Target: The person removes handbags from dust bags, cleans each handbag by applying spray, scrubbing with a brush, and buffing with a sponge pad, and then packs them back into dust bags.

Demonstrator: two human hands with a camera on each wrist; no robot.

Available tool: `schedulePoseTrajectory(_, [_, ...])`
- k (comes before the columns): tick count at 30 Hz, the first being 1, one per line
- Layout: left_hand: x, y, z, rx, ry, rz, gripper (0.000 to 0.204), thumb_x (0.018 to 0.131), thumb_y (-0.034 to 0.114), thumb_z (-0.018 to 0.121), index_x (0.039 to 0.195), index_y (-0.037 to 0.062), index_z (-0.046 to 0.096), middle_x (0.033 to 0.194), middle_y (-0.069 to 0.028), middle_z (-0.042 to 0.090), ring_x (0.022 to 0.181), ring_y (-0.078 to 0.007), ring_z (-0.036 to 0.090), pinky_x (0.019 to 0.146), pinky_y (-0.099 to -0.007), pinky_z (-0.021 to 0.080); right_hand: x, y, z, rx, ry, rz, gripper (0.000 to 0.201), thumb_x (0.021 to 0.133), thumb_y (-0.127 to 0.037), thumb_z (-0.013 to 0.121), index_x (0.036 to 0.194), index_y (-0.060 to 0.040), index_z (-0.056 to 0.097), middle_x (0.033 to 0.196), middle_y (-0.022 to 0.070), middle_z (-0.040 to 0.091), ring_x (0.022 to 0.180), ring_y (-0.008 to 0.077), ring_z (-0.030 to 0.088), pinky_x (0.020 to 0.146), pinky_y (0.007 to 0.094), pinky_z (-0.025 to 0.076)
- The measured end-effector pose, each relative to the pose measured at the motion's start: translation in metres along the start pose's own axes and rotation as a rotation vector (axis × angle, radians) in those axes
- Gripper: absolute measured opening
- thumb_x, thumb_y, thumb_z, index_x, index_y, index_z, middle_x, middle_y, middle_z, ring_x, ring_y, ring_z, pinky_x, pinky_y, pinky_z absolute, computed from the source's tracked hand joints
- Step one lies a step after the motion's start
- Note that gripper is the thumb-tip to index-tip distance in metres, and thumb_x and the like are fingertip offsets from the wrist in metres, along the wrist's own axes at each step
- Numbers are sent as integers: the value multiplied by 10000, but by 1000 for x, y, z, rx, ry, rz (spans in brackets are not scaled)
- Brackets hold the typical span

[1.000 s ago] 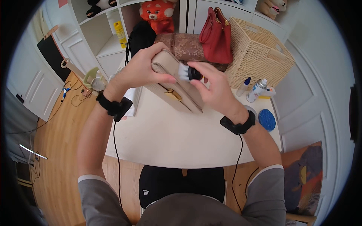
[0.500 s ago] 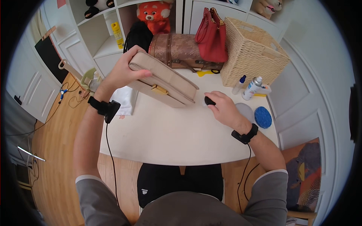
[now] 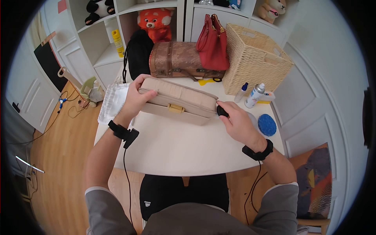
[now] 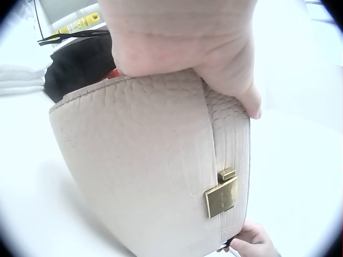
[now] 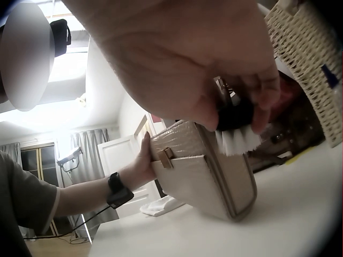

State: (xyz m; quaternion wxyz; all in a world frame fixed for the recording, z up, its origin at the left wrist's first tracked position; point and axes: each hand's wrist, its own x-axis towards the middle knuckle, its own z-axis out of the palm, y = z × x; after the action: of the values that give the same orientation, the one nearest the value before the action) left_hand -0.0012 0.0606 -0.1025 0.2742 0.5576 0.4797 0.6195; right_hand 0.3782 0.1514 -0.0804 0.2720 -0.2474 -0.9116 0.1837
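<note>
Mid-frame | I'm seeing left hand [image 3: 136,95] gripping croc-embossed handbag [image 3: 188,97] by left end | right hand [image 3: 239,124] pinching brush [image 5: 236,126] | judging handbag stiff, scuffable; favouring ends

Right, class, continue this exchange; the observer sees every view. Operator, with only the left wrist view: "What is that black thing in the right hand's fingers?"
Observer: The right hand holds a white-bristled brush.
Operator: And what stands on the far side of the bag, over by the basket?
Observer: A red handbag.
Operator: Does anything lie on the table to the right of that hand?
Observer: Yes, a round blue pad.
</note>
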Motion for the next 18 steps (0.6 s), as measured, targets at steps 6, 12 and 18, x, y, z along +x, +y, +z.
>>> schedulePoseTrajectory(6, [7,-3,-5,63,-140,-122,577,813,343,841,1251,56,598,1145,-3,652,1080,-103,605,975,-271,480,-7,-1,-1,-36,-8,15,520,935,-44,698,1438,5,575,1235,214,644,1086,432,662,915,471,559])
schedulePoseTrajectory(12, [16,13,-25,140,-326,-284,735,730,349,968,1300,45,617,1192,-35,672,1157,-144,621,1005,-329,499,-2,-1,12,-50,-26,20,591,942,-34,681,1505,4,505,1212,211,628,1080,427,657,904,484,561])
schedulePoseTrajectory(18, [38,64,23,933,-542,201,739,769,423,932,1291,-30,671,1197,-206,733,1117,-347,707,986,-415,554,-10,8,20,17,-8,14,552,942,-26,673,1473,3,524,1204,219,622,1081,433,655,908,494,560])
